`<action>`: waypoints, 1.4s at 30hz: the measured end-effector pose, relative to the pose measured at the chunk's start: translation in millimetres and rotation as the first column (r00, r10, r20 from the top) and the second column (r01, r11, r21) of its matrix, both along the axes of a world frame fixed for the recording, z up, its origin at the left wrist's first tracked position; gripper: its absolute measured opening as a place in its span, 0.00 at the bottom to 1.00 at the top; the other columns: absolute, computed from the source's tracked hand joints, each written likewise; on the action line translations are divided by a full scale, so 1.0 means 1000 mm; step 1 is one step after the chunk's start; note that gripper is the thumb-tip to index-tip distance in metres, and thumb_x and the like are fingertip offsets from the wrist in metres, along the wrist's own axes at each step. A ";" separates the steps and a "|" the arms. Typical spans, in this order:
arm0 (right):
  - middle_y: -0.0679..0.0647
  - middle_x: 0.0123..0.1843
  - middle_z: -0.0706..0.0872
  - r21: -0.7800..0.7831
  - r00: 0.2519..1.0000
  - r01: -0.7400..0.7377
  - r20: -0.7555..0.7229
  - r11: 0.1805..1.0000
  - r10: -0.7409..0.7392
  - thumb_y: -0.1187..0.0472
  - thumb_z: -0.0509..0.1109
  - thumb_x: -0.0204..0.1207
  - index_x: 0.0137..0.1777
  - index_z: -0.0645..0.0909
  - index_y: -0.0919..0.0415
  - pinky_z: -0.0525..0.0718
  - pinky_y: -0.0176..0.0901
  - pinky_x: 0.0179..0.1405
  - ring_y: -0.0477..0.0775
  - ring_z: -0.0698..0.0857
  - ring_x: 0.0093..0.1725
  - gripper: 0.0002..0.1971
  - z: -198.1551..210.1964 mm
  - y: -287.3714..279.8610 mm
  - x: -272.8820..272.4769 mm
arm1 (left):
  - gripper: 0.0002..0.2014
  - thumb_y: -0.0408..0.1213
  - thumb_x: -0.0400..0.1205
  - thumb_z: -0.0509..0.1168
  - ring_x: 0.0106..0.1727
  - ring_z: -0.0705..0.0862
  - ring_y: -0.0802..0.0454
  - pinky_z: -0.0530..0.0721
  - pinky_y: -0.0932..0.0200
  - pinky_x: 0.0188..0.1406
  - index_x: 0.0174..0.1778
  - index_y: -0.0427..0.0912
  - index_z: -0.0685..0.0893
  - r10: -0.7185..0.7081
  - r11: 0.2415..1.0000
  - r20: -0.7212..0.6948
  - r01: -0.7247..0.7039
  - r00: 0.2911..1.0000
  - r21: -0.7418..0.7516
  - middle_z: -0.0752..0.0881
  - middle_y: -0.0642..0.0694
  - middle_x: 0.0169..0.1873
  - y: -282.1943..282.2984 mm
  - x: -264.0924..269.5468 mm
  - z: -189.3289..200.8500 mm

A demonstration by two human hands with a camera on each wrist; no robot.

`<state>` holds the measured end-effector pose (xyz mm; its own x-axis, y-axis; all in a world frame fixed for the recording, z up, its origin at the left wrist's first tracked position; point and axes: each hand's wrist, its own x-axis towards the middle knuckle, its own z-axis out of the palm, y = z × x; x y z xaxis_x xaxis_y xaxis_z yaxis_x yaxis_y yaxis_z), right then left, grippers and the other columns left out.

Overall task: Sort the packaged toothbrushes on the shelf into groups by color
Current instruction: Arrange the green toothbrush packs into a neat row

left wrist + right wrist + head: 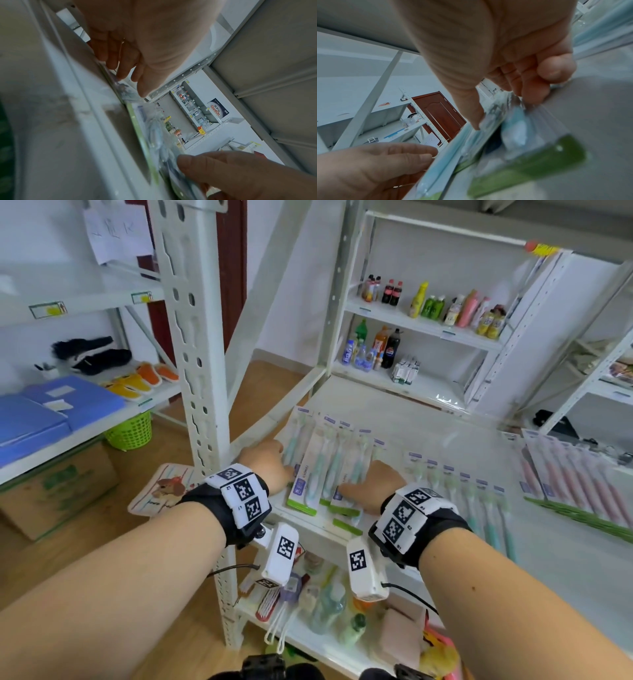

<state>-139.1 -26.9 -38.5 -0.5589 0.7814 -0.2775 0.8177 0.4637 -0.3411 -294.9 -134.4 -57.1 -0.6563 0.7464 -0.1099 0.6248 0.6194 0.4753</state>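
A loose pile of teal toothbrush packs (315, 470) with green bottom strips lies at the left end of the white shelf (428, 433). My left hand (270, 463) touches the pile's left edge with straight fingers (123, 70). My right hand (371, 484) grips the pile's right side, thumb laid across one pack and fingers curled (539, 88) onto the packs (513, 132). A spread row of more teal packs (479, 501) lies to the right of my hands. Pink packs (575, 474) are grouped at the far right.
A white perforated upright (198, 371) stands just left of my left wrist. Below is a shelf of toiletries (325, 604). Drink bottles (428, 306) fill the back shelves. A green basket (132, 429) and a cardboard box (58, 491) sit at the left.
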 end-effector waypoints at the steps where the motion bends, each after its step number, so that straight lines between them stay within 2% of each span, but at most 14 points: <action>1: 0.54 0.33 0.81 -0.002 1.000 0.017 0.015 1.000 -0.017 0.50 0.71 0.71 0.39 0.79 0.63 0.77 0.39 0.27 0.52 0.80 0.31 0.15 -0.001 0.001 -0.001 | 0.22 0.47 0.79 0.65 0.59 0.81 0.41 0.80 0.51 0.56 0.66 0.41 0.76 0.000 1.000 0.001 0.000 1.000 -0.006 0.82 0.42 0.61 0.001 -0.001 0.001; 4: 0.52 0.26 0.73 0.013 0.996 0.085 0.018 0.996 -0.085 0.54 0.70 0.72 0.29 0.69 0.60 0.68 0.38 0.19 0.50 0.73 0.24 0.17 -0.001 0.002 -0.002 | 0.25 0.47 0.78 0.67 0.62 0.80 0.42 0.80 0.51 0.59 0.68 0.38 0.74 -0.003 0.999 0.005 0.003 1.000 -0.036 0.80 0.41 0.64 0.005 -0.002 0.003; 9: 0.53 0.28 0.69 -0.010 0.979 0.184 -0.091 0.983 -0.184 0.58 0.66 0.76 0.28 0.65 0.61 0.64 0.39 0.21 0.50 0.70 0.25 0.17 -0.003 0.009 0.005 | 0.28 0.49 0.76 0.70 0.60 0.82 0.43 0.81 0.54 0.53 0.67 0.36 0.75 -0.023 0.990 -0.016 0.021 1.000 -0.140 0.80 0.39 0.63 0.012 -0.005 0.011; 13: 0.58 0.41 0.79 -0.087 0.905 0.263 -0.322 0.961 -0.277 0.63 0.60 0.78 0.47 0.77 0.69 0.73 0.35 0.24 0.53 0.78 0.39 0.08 0.000 0.018 0.018 | 0.24 0.50 0.77 0.68 0.59 0.80 0.41 0.81 0.52 0.56 0.61 0.35 0.76 -0.049 0.975 -0.060 0.035 0.997 -0.219 0.80 0.37 0.60 0.018 -0.006 0.013; 15: 0.62 0.55 0.83 -0.178 0.835 0.293 -0.431 0.939 -0.342 0.65 0.58 0.78 0.58 0.75 0.73 0.82 0.35 0.42 0.58 0.83 0.53 0.13 0.000 0.023 0.024 | 0.24 0.51 0.78 0.66 0.61 0.80 0.41 0.80 0.52 0.57 0.61 0.35 0.76 -0.059 0.970 -0.078 0.039 0.995 -0.241 0.81 0.38 0.59 0.021 -0.005 0.014; 16: 0.64 0.57 0.84 -0.229 0.789 0.297 -0.488 0.927 -0.374 0.65 0.58 0.78 0.59 0.77 0.71 0.85 0.43 0.47 0.61 0.86 0.53 0.14 -0.001 0.025 0.028 | 0.24 0.51 0.78 0.66 0.60 0.81 0.42 0.79 0.54 0.55 0.59 0.35 0.76 -0.062 0.968 -0.084 0.039 0.995 -0.246 0.82 0.39 0.57 0.022 -0.005 0.015; 19: 0.62 0.42 0.88 -0.381 0.623 0.291 -0.621 0.878 -0.476 0.68 0.58 0.77 0.51 0.81 0.66 0.87 0.45 0.31 0.57 0.89 0.32 0.10 -0.001 0.028 0.040 | 0.22 0.52 0.77 0.68 0.54 0.84 0.42 0.79 0.56 0.46 0.52 0.36 0.77 -0.055 0.966 -0.078 0.033 0.995 -0.256 0.85 0.40 0.52 0.024 -0.008 0.017; 26: 0.55 0.37 0.89 -0.563 0.319 0.291 -0.705 0.773 -0.634 0.65 0.62 0.79 0.45 0.80 0.60 0.86 0.43 0.26 0.53 0.89 0.28 0.05 -0.008 0.043 0.088 | 0.16 0.49 0.74 0.69 0.32 0.79 0.50 0.74 0.61 0.28 0.35 0.40 0.76 0.009 0.975 -0.016 -0.013 1.000 -0.222 0.80 0.46 0.31 0.029 -0.016 0.014; 29: 0.57 0.47 0.82 -0.588 0.264 0.306 -0.704 0.749 -0.660 0.62 0.65 0.79 0.56 0.79 0.65 0.86 0.50 0.39 0.54 0.82 0.35 0.09 -0.011 0.051 0.113 | 0.14 0.41 0.82 0.61 0.47 0.85 0.42 0.82 0.54 0.43 0.54 0.33 0.81 0.017 0.979 -0.045 -0.026 0.999 -0.200 0.85 0.39 0.47 0.031 -0.017 0.019; 31: 0.53 0.42 0.82 -0.610 0.238 0.311 -0.693 0.729 -0.681 0.62 0.65 0.79 0.51 0.79 0.59 0.86 0.42 0.30 0.50 0.81 0.34 0.04 -0.011 0.057 0.130 | 0.16 0.37 0.86 0.55 0.62 0.81 0.36 0.79 0.48 0.63 0.66 0.33 0.78 0.056 0.983 -0.102 -0.073 0.993 -0.168 0.81 0.34 0.62 0.032 -0.017 0.023; 32: 0.52 0.38 0.83 -0.632 0.217 0.301 -0.684 0.714 -0.697 0.63 0.65 0.79 0.47 0.78 0.58 0.85 0.39 0.26 0.50 0.82 0.32 0.01 -0.009 0.058 0.140 | 0.17 0.35 0.86 0.53 0.63 0.80 0.35 0.78 0.48 0.63 0.66 0.32 0.78 0.081 0.991 -0.125 -0.093 0.989 -0.097 0.81 0.33 0.63 0.032 -0.016 0.026; 37: 0.67 0.39 0.88 -0.753 0.124 0.220 -0.609 0.620 -0.784 0.69 0.65 0.77 0.46 0.79 0.71 0.88 0.57 0.29 0.64 0.87 0.35 0.04 -0.001 0.057 0.179 | 0.15 0.34 0.83 0.57 0.38 0.80 0.39 0.70 0.59 0.34 0.31 0.37 0.81 0.032 0.949 -0.017 -0.025 0.999 0.313 0.79 0.42 0.29 0.039 0.018 0.048; 40: 0.69 0.37 0.81 -0.755 0.159 0.208 -0.601 0.622 -0.783 0.72 0.63 0.78 0.45 0.77 0.69 0.86 0.50 0.20 0.64 0.82 0.33 0.02 0.002 0.053 0.196 | 0.13 0.35 0.82 0.60 0.24 0.76 0.45 0.72 0.61 0.27 0.30 0.39 0.78 -0.139 0.949 0.303 0.040 0.943 0.312 0.76 0.42 0.25 0.050 0.056 0.040; 42: 0.66 0.35 0.84 -0.750 0.161 0.210 -0.606 0.627 -0.779 0.72 0.65 0.77 0.40 0.77 0.66 0.88 0.52 0.23 0.61 0.84 0.32 0.05 -0.002 0.054 0.206 | 0.13 0.35 0.82 0.61 0.17 0.73 0.50 0.71 0.63 0.22 0.30 0.40 0.78 -0.187 0.960 0.431 0.071 0.883 0.271 0.75 0.45 0.21 0.056 0.081 0.028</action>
<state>66.8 26.8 -40.6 -0.1934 0.9270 -0.3213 -0.0997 -0.3443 -0.9335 -214.1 -78.7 -28.9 -0.4752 0.8623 -0.1752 0.3754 0.3787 0.8460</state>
